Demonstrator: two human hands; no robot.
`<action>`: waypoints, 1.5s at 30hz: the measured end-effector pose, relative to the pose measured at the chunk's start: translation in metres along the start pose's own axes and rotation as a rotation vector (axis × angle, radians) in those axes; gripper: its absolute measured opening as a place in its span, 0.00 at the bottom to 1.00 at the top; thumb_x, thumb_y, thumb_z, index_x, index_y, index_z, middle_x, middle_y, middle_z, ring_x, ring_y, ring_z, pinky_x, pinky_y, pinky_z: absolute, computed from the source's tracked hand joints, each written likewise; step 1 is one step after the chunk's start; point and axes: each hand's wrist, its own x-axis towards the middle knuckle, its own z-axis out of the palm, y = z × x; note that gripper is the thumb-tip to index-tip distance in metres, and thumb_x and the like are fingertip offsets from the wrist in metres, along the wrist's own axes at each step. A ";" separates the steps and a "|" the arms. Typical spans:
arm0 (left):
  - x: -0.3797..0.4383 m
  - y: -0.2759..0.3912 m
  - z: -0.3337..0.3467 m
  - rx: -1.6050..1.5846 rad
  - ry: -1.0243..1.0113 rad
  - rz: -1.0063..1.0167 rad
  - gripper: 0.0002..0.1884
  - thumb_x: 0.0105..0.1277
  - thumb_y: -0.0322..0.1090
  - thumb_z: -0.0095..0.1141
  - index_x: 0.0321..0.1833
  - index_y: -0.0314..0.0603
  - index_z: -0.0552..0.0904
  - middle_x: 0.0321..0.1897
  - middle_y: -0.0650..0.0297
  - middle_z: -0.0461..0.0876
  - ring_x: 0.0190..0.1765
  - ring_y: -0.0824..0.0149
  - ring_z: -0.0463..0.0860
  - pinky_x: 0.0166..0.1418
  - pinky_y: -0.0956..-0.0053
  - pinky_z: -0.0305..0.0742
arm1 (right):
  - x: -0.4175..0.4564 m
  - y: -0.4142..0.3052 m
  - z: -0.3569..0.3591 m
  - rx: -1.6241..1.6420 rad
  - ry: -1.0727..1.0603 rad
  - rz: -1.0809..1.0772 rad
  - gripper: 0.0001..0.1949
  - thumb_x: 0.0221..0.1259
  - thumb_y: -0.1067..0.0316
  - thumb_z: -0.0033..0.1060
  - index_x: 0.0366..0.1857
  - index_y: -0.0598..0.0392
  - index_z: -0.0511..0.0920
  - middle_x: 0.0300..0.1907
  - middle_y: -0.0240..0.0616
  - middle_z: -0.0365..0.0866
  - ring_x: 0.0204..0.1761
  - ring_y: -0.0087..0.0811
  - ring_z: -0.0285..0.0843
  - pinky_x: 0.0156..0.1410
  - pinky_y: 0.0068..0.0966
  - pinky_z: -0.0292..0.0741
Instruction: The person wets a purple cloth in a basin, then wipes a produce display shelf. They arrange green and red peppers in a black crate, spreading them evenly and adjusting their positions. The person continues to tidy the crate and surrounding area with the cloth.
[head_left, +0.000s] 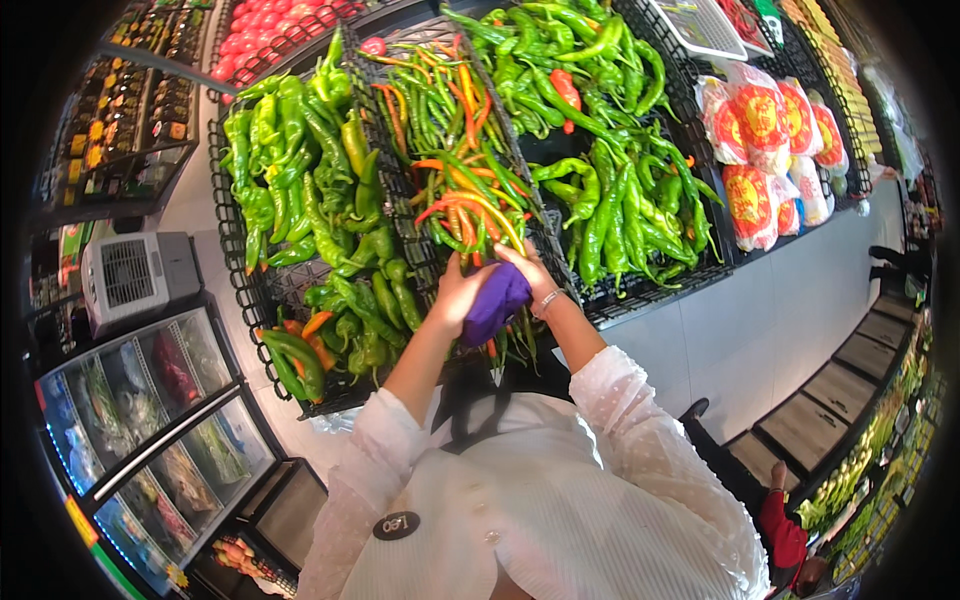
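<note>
Both my hands reach into the middle black crate (401, 180) of long thin red, orange and green chili peppers (457, 150). Between them is a bunched purple cloth (496, 304). My left hand (459, 289) touches the cloth's left side, its fingers at the near end of the chilies. Across from it, my right hand (534, 277) rests along the cloth's upper right side, with fingertips close to a red-orange chili. Whether the fingers close on any chili cannot be told. Larger green peppers (285, 165) fill the crate to the left, and more green peppers (615, 217) lie to the right.
White netted bags with red and yellow print (750, 172) are stacked at the right, below a white basket (701, 26). Pink-red tomatoes (259, 34) sit at the upper left. A glass-topped chest freezer (150, 427) stands lower left. A person in red (784, 529) is at the lower right.
</note>
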 end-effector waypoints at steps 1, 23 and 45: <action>0.010 -0.015 -0.007 0.112 0.071 0.017 0.43 0.62 0.40 0.68 0.74 0.36 0.57 0.56 0.49 0.78 0.50 0.59 0.85 0.50 0.67 0.83 | -0.004 0.001 0.004 -0.037 0.044 -0.027 0.28 0.59 0.55 0.72 0.62 0.48 0.72 0.50 0.36 0.81 0.47 0.30 0.81 0.48 0.29 0.79; -0.122 0.042 -0.038 -0.073 -0.126 0.205 0.28 0.70 0.29 0.55 0.73 0.40 0.64 0.59 0.57 0.77 0.53 0.65 0.83 0.55 0.71 0.81 | -0.119 -0.016 0.092 0.055 -0.066 -0.275 0.26 0.58 0.68 0.73 0.60 0.51 0.72 0.49 0.33 0.81 0.50 0.26 0.80 0.57 0.26 0.77; -0.120 0.014 -0.282 -0.229 0.505 0.422 0.29 0.74 0.33 0.51 0.76 0.43 0.59 0.57 0.53 0.77 0.54 0.59 0.82 0.59 0.66 0.78 | -0.071 0.032 0.136 -0.893 -0.007 -0.918 0.17 0.54 0.66 0.69 0.48 0.52 0.80 0.43 0.42 0.81 0.46 0.42 0.80 0.54 0.36 0.77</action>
